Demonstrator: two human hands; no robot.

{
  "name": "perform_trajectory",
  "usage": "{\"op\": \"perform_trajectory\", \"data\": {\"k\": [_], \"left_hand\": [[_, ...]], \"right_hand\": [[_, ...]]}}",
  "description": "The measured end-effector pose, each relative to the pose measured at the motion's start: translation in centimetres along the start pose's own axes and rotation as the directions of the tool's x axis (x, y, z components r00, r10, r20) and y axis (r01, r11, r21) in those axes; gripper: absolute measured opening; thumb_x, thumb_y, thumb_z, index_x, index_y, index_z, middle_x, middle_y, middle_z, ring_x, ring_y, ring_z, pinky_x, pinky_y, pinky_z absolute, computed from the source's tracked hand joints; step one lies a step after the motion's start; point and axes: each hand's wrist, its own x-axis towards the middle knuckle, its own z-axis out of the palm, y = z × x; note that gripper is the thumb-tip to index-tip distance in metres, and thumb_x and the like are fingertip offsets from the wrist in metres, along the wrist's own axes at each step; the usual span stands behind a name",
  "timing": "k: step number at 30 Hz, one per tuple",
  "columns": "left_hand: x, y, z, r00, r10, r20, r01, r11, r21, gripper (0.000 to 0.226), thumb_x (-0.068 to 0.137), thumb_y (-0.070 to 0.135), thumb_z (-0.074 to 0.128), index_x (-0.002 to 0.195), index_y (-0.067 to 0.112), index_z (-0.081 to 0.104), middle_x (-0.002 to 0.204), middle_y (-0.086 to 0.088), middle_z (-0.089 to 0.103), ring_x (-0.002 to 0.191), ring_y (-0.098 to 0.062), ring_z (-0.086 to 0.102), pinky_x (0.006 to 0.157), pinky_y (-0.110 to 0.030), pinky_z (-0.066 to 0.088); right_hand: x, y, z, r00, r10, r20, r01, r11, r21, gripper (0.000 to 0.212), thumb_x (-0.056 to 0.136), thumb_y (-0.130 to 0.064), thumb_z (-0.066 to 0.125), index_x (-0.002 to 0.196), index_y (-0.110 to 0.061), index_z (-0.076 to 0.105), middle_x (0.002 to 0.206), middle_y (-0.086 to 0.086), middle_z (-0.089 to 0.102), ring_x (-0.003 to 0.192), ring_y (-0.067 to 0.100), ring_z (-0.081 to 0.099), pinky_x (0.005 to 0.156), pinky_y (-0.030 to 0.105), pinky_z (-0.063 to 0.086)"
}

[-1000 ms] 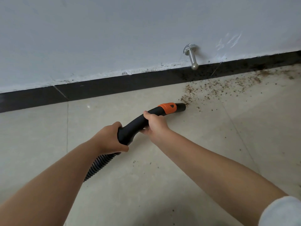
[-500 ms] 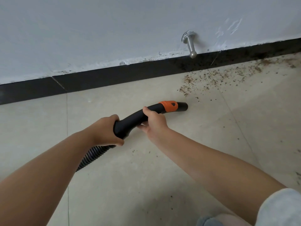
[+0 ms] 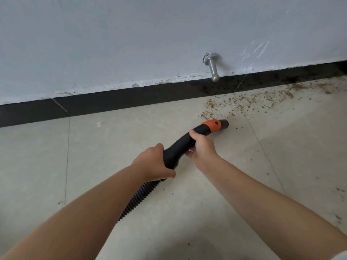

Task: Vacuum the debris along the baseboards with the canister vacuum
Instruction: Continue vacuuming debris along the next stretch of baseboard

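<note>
While no brand or writing shows anywhere, the left hand (image 3: 154, 162) has its fingers curled round the black vacuum handle (image 3: 180, 147) above the ribbed hose (image 3: 139, 197); the right hand (image 3: 201, 145) grips it nearer the orange collar (image 3: 211, 125). Brown debris (image 3: 242, 105) lies just beyond the nozzle (image 3: 223, 124), below the baseboard (image 3: 131, 99) and metal doorstop (image 3: 212, 66).

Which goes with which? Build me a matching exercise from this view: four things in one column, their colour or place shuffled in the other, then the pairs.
Things:
1. collar
2. baseboard
3. door stop
4. left hand

Descriptions:
A. silver, fixed to the wall
B. grips the handle near the ribbed hose
C. orange, behind the nozzle tip
D. black strip along the wall's foot

Pairs: 1-C, 2-D, 3-A, 4-B
</note>
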Motion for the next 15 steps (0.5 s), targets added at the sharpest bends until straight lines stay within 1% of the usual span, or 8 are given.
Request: {"op": "perform_trajectory", "data": {"k": [2,4,7,10,13,15], "left_hand": [[-0.4,-0.9,-0.1,1.0,-0.004,0.003,0.004,1.0,0.008,0.044,0.068,0.032,0.072,0.099,0.016,0.045,0.084,0.003,0.057,0.076,-0.015,0.06,0.067,-0.03,0.051],[-1.0,-2.2,-0.4,1.0,-0.008,-0.004,0.008,1.0,-0.003,0.044,0.067,0.03,0.073,0.099,0.017,0.045,0.085,0.002,0.058,0.077,-0.015,0.061,0.068,-0.032,0.053],[-1.8,-4.0,-1.2,0.999,-0.031,-0.035,0.031,0.999,-0.018,0.044,0.066,0.028,0.074,0.097,0.019,0.045,0.083,0.002,0.06,0.074,-0.014,0.063,0.067,-0.032,0.055],[-2.7,-5.5,-2.4,0.995,-0.073,-0.07,0.072,0.997,-0.012,0.043,0.067,0.027,0.075,0.097,0.019,0.046,0.081,0.002,0.061,0.069,-0.011,0.064,0.063,-0.028,0.055],[-3.2,-6.9,-3.4,0.988,-0.117,-0.098,0.115,0.993,-0.022,0.043,0.067,0.025,0.076,0.097,0.018,0.046,0.08,0.002,0.062,0.067,-0.011,0.065,0.064,-0.029,0.056],[-3.1,-7.3,-3.7,0.985,-0.134,-0.108,0.132,0.991,-0.025,0.043,0.068,0.024,0.075,0.098,0.018,0.046,0.08,0.002,0.062,0.066,-0.011,0.065,0.062,-0.028,0.055]], "right_hand": [[-0.2,0.7,0.6,1.0,0.003,-0.008,-0.003,1.0,-0.004,0.036,0.094,-0.016,0.054,0.127,-0.002,0.046,0.115,0.013,0.057,0.1,0.026,0.057,0.065,0.03,0.051],[-0.4,1.5,1.4,1.0,-0.01,-0.014,0.01,1.0,-0.026,0.037,0.093,-0.016,0.056,0.127,-0.004,0.045,0.116,0.011,0.058,0.1,0.026,0.058,0.071,0.032,0.052],[-0.7,2.3,3.0,0.999,0.026,0.038,-0.024,0.998,-0.053,0.044,0.093,-0.017,0.056,0.133,-0.006,0.041,0.121,0.011,0.056,0.105,0.026,0.058,0.078,0.033,0.053],[-0.9,2.8,5.0,0.994,0.063,0.093,-0.056,0.996,-0.076,0.048,0.094,-0.018,0.055,0.136,-0.005,0.037,0.126,0.012,0.053,0.113,0.028,0.055,0.077,0.032,0.053],[-1.2,3.4,7.0,0.991,0.079,0.112,-0.065,0.991,-0.118,0.049,0.093,-0.02,0.056,0.137,-0.006,0.037,0.127,0.011,0.053,0.114,0.028,0.055,0.076,0.031,0.053],[-1.1,3.5,7.6,0.989,0.087,0.119,-0.074,0.991,-0.112,0.05,0.093,-0.02,0.056,0.137,-0.006,0.037,0.128,0.012,0.053,0.115,0.029,0.055,0.075,0.03,0.053]]}}
